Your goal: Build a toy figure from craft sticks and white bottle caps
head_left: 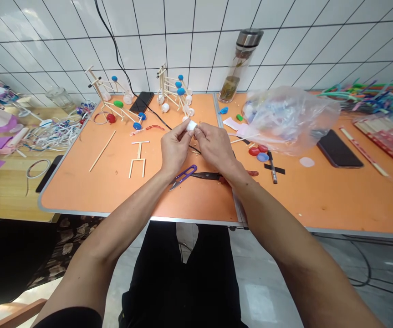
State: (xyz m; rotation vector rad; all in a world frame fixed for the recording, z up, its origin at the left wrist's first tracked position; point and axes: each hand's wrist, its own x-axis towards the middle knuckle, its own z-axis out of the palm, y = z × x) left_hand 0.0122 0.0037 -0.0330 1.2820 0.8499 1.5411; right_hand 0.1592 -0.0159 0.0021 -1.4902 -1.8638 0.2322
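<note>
Position: a small white piece (191,125) is at the centre of the frame, raised over the orange table (90,193). Its exact form is not determinable, being largely covered by the fingers.

Hands: the left hand (175,149) is curled, thumb and forefinger pinching the white piece from its left side. The right hand (216,145) is likewise closed, its thumb and bent forefinger bearing on the opposite side.

Handling, in this inspector's judgement: the piece appears light and probably stiff, perhaps smooth enough to slip. Hold is best taken at its two opposite edges with the fingertips; excess pressure might dent a thin wall.

Surroundings: purple snips (179,178) and a dark metal tool (206,176) lie at the lower centre, below the hands. A flat stick frame (139,159) lies left of centre, a loose stick (102,151) beyond it. One stick model (118,104) stands at the upper left, another (180,91) at the upper centre.
</note>
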